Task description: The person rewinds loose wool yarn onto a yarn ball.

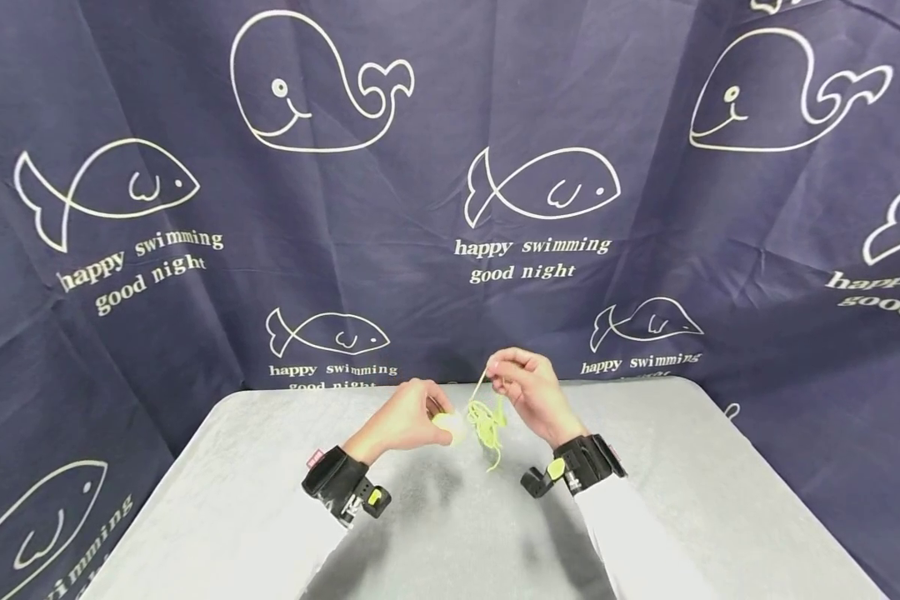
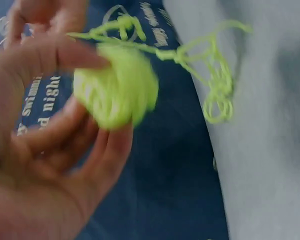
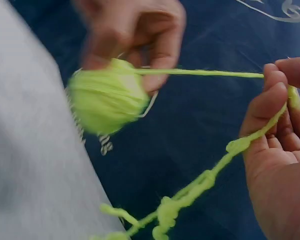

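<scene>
My left hand [image 1: 412, 417] grips a ball of yellow-green yarn [image 2: 117, 90] between thumb and fingertips, above the far part of the table. To its right and slightly higher, my right hand [image 1: 531, 392] pinches the strand of yarn [image 3: 205, 73] that leads from the ball. In the right wrist view this strand runs straight and taut between the hands. A looped, knotted tangle of the same yarn [image 1: 486, 425] hangs below the right hand, with a loose tail at its lower end. The ball looks blurred in the left wrist view.
The grey table [image 1: 450, 533] spreads under both forearms. Close behind its far edge hangs a dark blue curtain [image 1: 435, 217] printed with white whales, fish and lettering. Each wrist wears a black strap [image 1: 588, 462] with a small camera mount.
</scene>
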